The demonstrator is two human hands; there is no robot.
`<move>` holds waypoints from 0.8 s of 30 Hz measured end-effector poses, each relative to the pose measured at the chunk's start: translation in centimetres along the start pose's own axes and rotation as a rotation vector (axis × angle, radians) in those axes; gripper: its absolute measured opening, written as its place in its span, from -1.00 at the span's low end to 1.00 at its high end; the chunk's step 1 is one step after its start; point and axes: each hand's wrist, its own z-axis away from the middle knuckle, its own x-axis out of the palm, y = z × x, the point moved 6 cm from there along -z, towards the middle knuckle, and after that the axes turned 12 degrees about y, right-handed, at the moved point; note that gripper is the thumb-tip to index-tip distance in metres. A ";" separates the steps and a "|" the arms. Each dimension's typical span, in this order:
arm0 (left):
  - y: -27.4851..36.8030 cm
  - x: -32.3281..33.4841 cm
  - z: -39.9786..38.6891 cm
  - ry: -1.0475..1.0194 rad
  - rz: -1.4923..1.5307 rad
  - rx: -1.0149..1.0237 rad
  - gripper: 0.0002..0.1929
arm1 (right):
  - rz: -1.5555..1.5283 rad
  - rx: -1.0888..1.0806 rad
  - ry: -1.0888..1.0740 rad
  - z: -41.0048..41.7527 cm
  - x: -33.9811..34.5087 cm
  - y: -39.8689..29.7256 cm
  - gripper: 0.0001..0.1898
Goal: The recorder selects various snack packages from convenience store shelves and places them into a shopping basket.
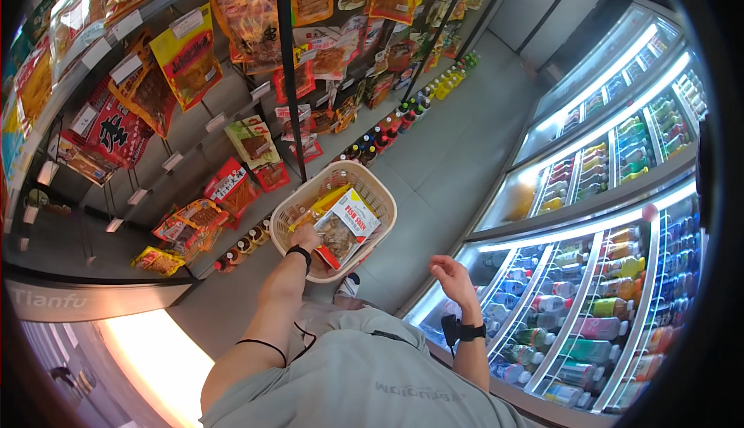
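My left hand (pixel 306 236), with a black band at the wrist, reaches over the near left rim into a cream plastic shopping basket (pixel 387 191). Its fingers are curled among the packets, and I cannot tell what they grip. Inside lies a white, red-trimmed packet of fish skin snack (pixel 349 224) with a clear window. A yellow packet (pixel 334 197) is partly hidden beneath it. To the right of the basket, my right hand (pixel 453 280) hangs in the air, fingers loosely bent and nothing in them. That wrist wears a black strapped device (pixel 465 330).
Racks of hanging snack packets (pixel 186 59) fill the left side. Along the rack's foot runs a row of drink bottles (pixel 381 134). Glass-door drink coolers (pixel 581 288) line the right. Grey tiled floor (pixel 430 166) runs between them, and a shoe (pixel 349 285) shows below the basket.
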 end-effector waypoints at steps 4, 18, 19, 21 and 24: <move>1.0 0.4 -0.2 -0.065 0.185 0.191 -0.56 | 0.037 -0.039 -0.032 -0.6 0.2 -1.0 -0.67; 3.3 -14.7 10.7 0.224 0.565 0.369 -0.57 | -0.071 -0.057 -0.248 -3.4 5.5 -1.4 -0.64; 3.3 -17.0 12.7 0.152 0.731 0.330 -0.59 | -0.173 -0.001 -0.294 -3.2 6.2 -2.3 -0.62; 1.2 -18.8 14.6 0.150 0.946 0.290 -0.64 | -0.336 0.043 -0.316 -4.0 8.1 -3.6 -0.58; 0.2 -21.2 17.7 0.025 1.139 0.236 -0.61 | -0.424 0.001 -0.210 -3.3 10.0 -6.4 -0.57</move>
